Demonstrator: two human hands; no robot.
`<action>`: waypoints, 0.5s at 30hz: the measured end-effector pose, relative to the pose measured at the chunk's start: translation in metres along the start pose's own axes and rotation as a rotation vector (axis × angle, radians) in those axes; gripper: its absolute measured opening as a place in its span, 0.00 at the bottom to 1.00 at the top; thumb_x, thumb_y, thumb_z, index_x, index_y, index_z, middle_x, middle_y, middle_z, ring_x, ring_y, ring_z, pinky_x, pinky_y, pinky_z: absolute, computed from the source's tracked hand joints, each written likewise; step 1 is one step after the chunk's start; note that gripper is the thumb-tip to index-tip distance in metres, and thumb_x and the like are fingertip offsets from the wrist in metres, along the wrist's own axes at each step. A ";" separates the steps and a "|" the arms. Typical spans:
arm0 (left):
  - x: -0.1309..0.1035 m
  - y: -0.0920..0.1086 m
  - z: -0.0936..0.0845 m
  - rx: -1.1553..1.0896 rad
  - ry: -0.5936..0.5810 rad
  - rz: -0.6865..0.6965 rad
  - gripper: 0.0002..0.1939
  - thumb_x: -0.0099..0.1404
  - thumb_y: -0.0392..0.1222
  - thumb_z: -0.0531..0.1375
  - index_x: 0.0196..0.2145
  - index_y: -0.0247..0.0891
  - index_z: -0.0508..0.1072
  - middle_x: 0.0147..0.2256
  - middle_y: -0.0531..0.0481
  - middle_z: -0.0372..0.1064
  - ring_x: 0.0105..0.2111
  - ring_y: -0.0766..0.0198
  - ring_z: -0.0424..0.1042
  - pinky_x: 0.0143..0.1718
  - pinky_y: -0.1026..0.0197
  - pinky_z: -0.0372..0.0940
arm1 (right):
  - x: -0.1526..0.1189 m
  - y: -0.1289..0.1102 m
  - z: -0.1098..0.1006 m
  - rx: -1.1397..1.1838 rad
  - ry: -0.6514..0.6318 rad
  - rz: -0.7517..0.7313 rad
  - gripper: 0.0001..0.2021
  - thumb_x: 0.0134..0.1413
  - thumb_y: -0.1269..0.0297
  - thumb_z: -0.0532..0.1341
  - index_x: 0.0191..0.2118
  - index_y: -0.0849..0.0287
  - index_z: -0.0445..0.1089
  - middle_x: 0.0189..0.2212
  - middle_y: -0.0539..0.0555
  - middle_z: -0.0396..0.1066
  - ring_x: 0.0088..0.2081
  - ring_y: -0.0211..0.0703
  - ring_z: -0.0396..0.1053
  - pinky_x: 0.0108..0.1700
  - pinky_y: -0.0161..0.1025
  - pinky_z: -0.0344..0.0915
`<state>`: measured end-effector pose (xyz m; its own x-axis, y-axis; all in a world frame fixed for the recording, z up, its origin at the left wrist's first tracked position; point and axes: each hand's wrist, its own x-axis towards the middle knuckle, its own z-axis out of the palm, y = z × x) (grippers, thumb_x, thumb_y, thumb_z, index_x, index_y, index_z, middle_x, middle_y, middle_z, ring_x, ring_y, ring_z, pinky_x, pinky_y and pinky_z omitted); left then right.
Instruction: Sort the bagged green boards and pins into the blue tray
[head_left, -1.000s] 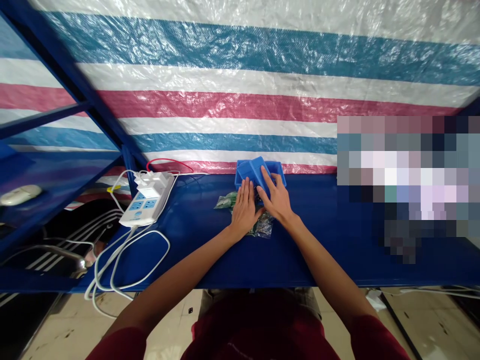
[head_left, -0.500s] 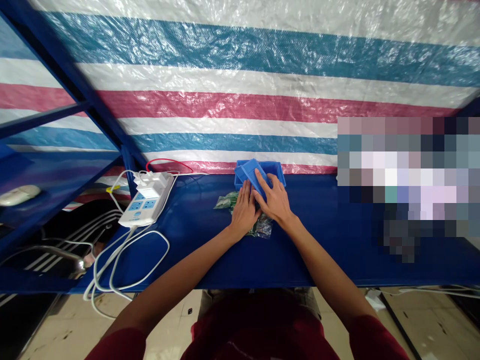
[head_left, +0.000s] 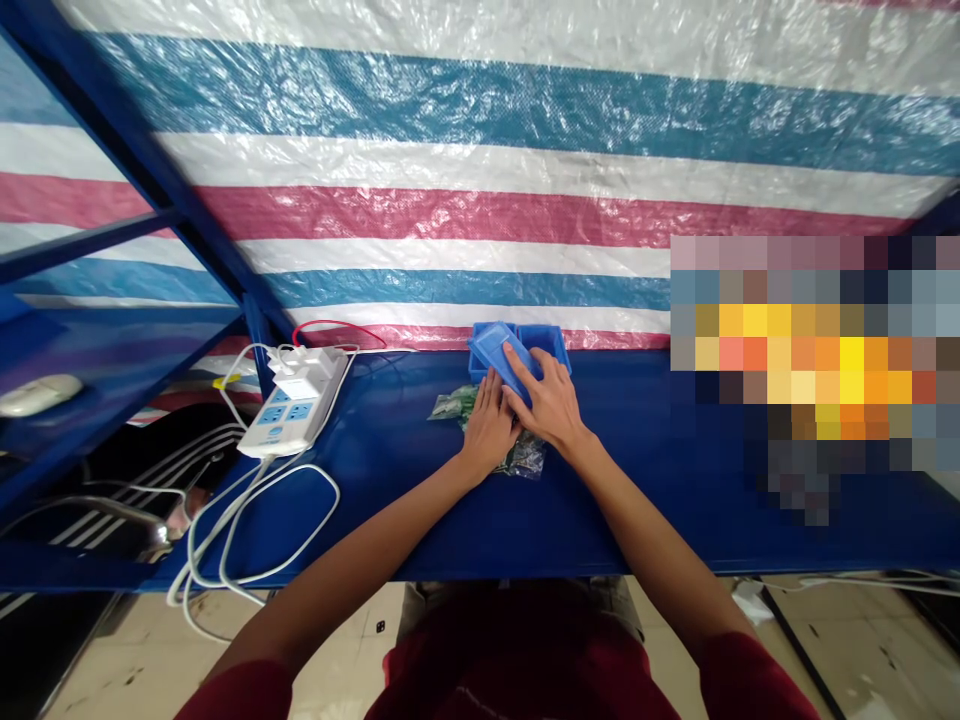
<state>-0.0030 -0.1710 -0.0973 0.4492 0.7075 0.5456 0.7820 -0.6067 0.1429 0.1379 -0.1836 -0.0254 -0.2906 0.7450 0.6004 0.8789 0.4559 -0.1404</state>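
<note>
My left hand (head_left: 490,418) lies with its fingers stretched out over clear plastic packets with green contents (head_left: 453,403). Its fingertips reach the lower edge of a small blue plastic box (head_left: 501,352). Around that box are the thumb and fingers of my right hand (head_left: 549,400), which holds it tilted over the packets. Right behind stands a blue plastic bin (head_left: 556,345) with a divider, partly covered by the held box and my fingers. Under my hands the packets are mostly hidden.
A white power strip (head_left: 289,415) with plugged-in adapters stands on the blue table (head_left: 390,500) at the left, its white cable (head_left: 335,490) looped beside it. A striped plastic sheet (head_left: 465,215) hangs behind. The right side is blurred out by large pixels.
The blue box in my right hand has turned slightly, and the bin's divider now shows behind it. My left hand has stayed almost still on the packets.
</note>
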 end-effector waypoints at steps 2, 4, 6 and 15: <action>0.000 0.000 0.001 0.010 -0.004 0.000 0.31 0.67 0.42 0.54 0.63 0.26 0.50 0.65 0.25 0.48 0.68 0.44 0.41 0.64 0.38 0.50 | 0.000 0.000 0.000 -0.004 0.001 -0.009 0.29 0.65 0.49 0.45 0.68 0.51 0.50 0.55 0.64 0.59 0.54 0.60 0.60 0.52 0.55 0.61; 0.000 -0.001 0.002 0.012 -0.005 0.000 0.32 0.67 0.43 0.53 0.64 0.27 0.50 0.65 0.27 0.48 0.68 0.44 0.40 0.64 0.38 0.50 | 0.000 0.001 -0.001 -0.009 0.002 -0.011 0.29 0.65 0.49 0.45 0.69 0.50 0.49 0.55 0.63 0.59 0.54 0.60 0.59 0.53 0.56 0.60; 0.000 0.000 0.002 0.013 -0.002 0.006 0.32 0.67 0.43 0.53 0.64 0.27 0.49 0.65 0.28 0.48 0.68 0.44 0.40 0.64 0.38 0.50 | 0.000 0.001 -0.002 -0.012 0.003 -0.006 0.29 0.65 0.48 0.45 0.69 0.49 0.48 0.56 0.63 0.59 0.54 0.60 0.59 0.53 0.56 0.60; 0.003 0.003 -0.005 0.009 -0.001 0.021 0.30 0.68 0.44 0.52 0.63 0.27 0.52 0.65 0.29 0.48 0.68 0.45 0.42 0.65 0.40 0.49 | -0.001 0.006 -0.005 0.004 0.023 0.019 0.29 0.65 0.48 0.45 0.68 0.49 0.51 0.57 0.64 0.57 0.55 0.61 0.59 0.53 0.56 0.60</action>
<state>-0.0009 -0.1726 -0.0912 0.4659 0.6951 0.5475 0.7762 -0.6182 0.1242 0.1451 -0.1842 -0.0225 -0.2653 0.7419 0.6158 0.8824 0.4443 -0.1551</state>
